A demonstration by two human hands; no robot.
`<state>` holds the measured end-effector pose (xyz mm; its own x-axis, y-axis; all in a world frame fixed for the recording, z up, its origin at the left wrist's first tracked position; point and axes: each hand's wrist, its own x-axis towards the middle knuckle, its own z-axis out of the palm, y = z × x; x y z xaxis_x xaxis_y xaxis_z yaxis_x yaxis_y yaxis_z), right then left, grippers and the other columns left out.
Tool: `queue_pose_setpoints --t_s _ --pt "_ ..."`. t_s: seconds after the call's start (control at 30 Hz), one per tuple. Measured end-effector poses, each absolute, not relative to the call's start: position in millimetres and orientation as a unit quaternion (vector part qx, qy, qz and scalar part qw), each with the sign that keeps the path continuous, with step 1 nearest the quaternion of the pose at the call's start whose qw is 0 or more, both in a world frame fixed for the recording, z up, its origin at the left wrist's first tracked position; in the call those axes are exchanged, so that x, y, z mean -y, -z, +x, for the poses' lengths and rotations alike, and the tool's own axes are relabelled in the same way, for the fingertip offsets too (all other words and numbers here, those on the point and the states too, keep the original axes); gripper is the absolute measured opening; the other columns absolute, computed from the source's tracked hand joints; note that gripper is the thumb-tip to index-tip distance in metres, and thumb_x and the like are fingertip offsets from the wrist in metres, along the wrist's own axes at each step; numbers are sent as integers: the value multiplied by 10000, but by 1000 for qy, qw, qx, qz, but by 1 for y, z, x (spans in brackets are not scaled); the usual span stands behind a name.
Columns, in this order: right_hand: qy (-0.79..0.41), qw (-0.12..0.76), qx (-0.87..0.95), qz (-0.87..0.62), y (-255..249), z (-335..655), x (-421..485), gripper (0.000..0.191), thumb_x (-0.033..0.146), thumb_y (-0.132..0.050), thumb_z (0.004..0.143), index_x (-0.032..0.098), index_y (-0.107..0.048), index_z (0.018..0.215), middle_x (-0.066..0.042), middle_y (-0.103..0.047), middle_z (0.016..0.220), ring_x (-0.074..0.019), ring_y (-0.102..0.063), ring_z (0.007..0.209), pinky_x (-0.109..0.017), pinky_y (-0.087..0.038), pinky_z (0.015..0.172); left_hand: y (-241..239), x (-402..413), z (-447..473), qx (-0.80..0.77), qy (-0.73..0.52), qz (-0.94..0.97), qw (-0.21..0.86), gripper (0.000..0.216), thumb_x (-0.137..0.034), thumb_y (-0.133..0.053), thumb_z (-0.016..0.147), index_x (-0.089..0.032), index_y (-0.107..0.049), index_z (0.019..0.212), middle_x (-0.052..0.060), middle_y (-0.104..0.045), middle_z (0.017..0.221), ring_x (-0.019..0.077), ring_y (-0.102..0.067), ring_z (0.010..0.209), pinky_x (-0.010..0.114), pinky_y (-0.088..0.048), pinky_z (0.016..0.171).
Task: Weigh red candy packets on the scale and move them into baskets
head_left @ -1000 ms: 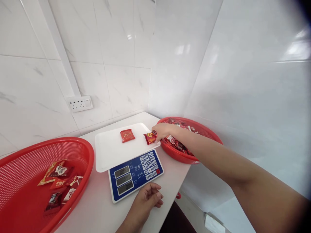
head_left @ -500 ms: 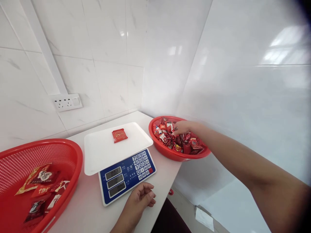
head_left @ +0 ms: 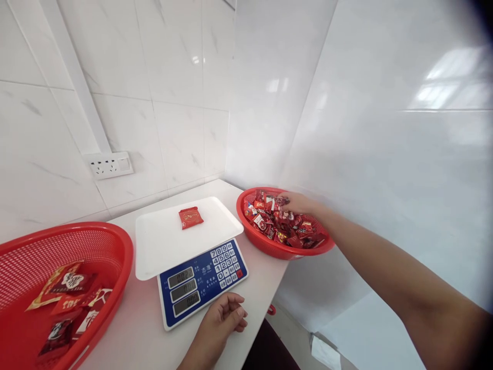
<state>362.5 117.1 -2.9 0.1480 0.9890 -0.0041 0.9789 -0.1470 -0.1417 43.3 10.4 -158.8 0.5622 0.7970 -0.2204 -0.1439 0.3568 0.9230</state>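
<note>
My right hand (head_left: 296, 203) reaches into the right-hand red plastic basket (head_left: 265, 251), its fingers closed on a small dark red wrapped candy (head_left: 284, 201) at the far side of the pile. Around it lie many wrapped candies (head_left: 260, 222), mostly red. My left hand (head_left: 225, 316) rests on the table just in front of the scale's keypad, fingers loosely curled with a gap to the thumb and nothing in them. One flat red packet (head_left: 190, 218) lies on the white pan (head_left: 165, 246) of the blue digital scale (head_left: 204, 282).
Another red basket (head_left: 123, 246) stands at the left, holding several red and gold packets (head_left: 71, 282). A white table (head_left: 127, 329) carries everything, set against tiled walls. A wall socket (head_left: 111, 165) sits behind. On the floor at the right lies a white piece (head_left: 325, 352).
My right hand has shifted slightly within the basket, up and to the right, with a dark red candy now showing at its fingers. My left hand stays in place.
</note>
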Motion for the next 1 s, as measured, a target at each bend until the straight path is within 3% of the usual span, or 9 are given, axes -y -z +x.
queue_pose_setpoints --t_s 0.1,0.2,0.33,0.47,0.6,1.0 --pt "-94 185 624 -754 -15 356 -114 236 204 -571 725 173 -574 959 -39 -668 912 -191 -613 811 -262 -469 705 158 -10 43 -349 -312 474 745 450 -516 -686 615 -160 -593 875 21 -592 734 152 -569 671 281 -420 652" --pt "-226 338 579 -707 -21 333 -118 223 184 -614 700 159 -559 915 -60 -668 871 -184 -622 763 -279 -495 672 160 -10 44 -352 -311 473 745 462 -520 -689 607 -158 -588 875 22 -592 733 153 -571 671 277 -423 647" --pt "-377 432 555 -603 -19 284 -135 267 137 -641 684 166 -545 931 -62 -662 901 -174 -627 772 -288 -524 652 158 -9 42 -342 -311 472 750 439 -493 -689 624 -153 -577 879 18 -590 736 147 -573 670 275 -429 655" --pt "-464 455 552 -523 -12 227 -154 198 130 -621 716 165 -556 899 -62 -659 887 -164 -622 769 -302 -536 674 148 -6 39 -338 -315 462 757 397 -440 -692 641 -144 -572 877 18 -587 732 142 -570 665 277 -427 663" --pt "-478 457 522 -538 4 182 -170 100 160 -601 745 170 -569 839 -35 -651 841 -139 -603 764 -278 -532 678 143 -5 39 -342 -316 448 763 402 -437 -710 616 -146 -571 857 18 -588 722 144 -568 654 285 -425 669" --pt "-496 491 481 -531 21 169 -168 154 203 -647 714 182 -556 836 -27 -650 824 -140 -602 748 -308 -518 701 148 -6 39 -335 -317 450 765 381 -418 -699 638 -142 -572 868 20 -594 732 133 -567 656 294 -433 676"
